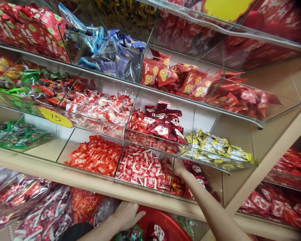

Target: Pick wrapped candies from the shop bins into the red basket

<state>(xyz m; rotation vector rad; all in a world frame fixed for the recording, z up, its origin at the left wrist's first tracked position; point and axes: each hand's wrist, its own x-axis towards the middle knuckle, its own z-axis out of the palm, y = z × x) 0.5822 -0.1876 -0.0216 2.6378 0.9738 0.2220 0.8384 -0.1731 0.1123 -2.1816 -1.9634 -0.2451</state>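
My right hand (177, 166) reaches into a bottom-shelf compartment among red wrapped candies (177, 184), beside a clear divider. Its fingers are blurred and partly hidden, so their grip does not show. Just left of it lies a pile of red-and-white candy packets (142, 167). Low in the view, my left hand (126, 216) is over the left rim of a red basket (175, 222), thumb on the inner side and the other fingers bent over the edge. Inside the basket are a dark red packet (157, 232) and green-wrapped candies (131, 233).
Clear-walled shelves rise above, with dark red packets (165, 122), yellow-and-white candies (213, 144) and orange-printed red bags (163, 72). A wooden shelf edge (90, 179) runs between my hands. Bagged candies (45, 214) are at lower left. A yellow tag (55, 117) reads 15.
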